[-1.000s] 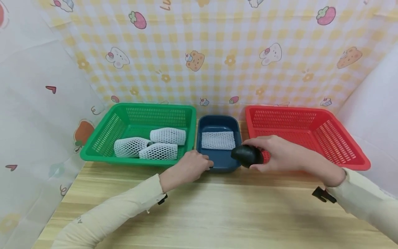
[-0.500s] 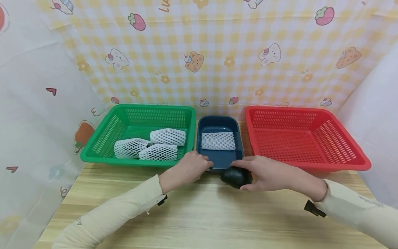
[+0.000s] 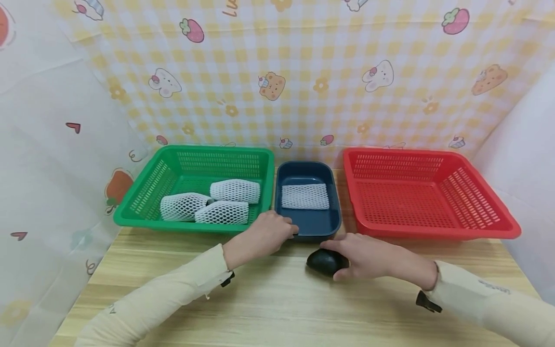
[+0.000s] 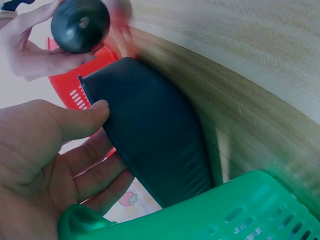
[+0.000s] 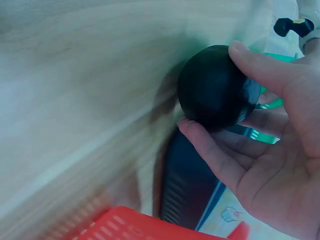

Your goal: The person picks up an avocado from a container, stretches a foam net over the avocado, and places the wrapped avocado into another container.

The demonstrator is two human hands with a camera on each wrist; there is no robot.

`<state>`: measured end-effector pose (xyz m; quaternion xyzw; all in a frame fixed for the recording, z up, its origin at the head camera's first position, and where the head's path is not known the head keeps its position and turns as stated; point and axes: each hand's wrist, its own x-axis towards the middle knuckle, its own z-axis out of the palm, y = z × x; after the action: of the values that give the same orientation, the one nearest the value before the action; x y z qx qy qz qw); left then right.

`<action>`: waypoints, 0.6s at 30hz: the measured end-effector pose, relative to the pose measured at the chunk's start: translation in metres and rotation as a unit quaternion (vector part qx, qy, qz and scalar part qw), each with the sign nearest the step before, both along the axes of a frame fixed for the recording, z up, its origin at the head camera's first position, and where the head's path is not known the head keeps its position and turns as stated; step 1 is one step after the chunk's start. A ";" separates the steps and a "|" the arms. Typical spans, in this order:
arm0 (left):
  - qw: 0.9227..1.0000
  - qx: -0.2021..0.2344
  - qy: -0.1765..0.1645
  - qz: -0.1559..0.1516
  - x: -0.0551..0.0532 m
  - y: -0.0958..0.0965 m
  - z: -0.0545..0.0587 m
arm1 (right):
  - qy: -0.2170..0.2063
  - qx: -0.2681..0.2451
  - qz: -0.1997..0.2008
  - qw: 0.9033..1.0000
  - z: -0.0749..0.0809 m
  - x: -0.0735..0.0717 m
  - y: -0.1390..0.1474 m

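My right hand [image 3: 364,255] holds a dark avocado [image 3: 326,262] close over the wooden table, in front of the blue bin. In the right wrist view, thumb and fingers curl round the avocado [image 5: 215,87]. The left wrist view shows its stem end. My left hand [image 3: 265,233] pinches the near left rim of the dark blue bin [image 3: 305,226], thumb outside and fingers inside, as the left wrist view of the bin wall [image 4: 150,125] shows. A white foam net sleeve [image 3: 305,196] lies flat inside this bin.
Left of the bin stands a green basket [image 3: 143,193] with several white foam-netted pieces [image 3: 235,191]. To its right stands a red basket [image 3: 403,202]. A patterned cloth [image 3: 303,111] hangs behind all three containers.
My right hand has brought the avocado from above the bin's right edge down and toward me, to the table in front. My left hand stays at the bin's rim.
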<state>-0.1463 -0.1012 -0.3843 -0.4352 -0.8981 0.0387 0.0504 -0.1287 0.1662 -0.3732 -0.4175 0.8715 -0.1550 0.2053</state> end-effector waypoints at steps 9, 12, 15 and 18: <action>1.000 0.008 0.013 -0.009 0.000 -0.001 -0.003 | -0.015 -0.001 0.008 1.000 -0.004 -0.004 -0.002; 1.000 0.001 0.014 -0.008 0.000 -0.001 -0.003 | -0.018 0.000 0.011 1.000 -0.002 -0.005 -0.003; 1.000 -0.007 0.013 -0.007 0.001 -0.001 -0.002 | -0.014 0.007 0.014 1.000 -0.001 -0.006 -0.006; 1.000 -0.004 -0.009 -0.001 0.000 -0.001 0.000 | -0.005 0.010 0.019 1.000 -0.001 -0.007 -0.008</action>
<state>-0.1460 -0.1025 -0.3841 -0.4367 -0.8979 0.0383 0.0402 -0.1354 0.1582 -0.3743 -0.4308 0.8640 -0.1449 0.2167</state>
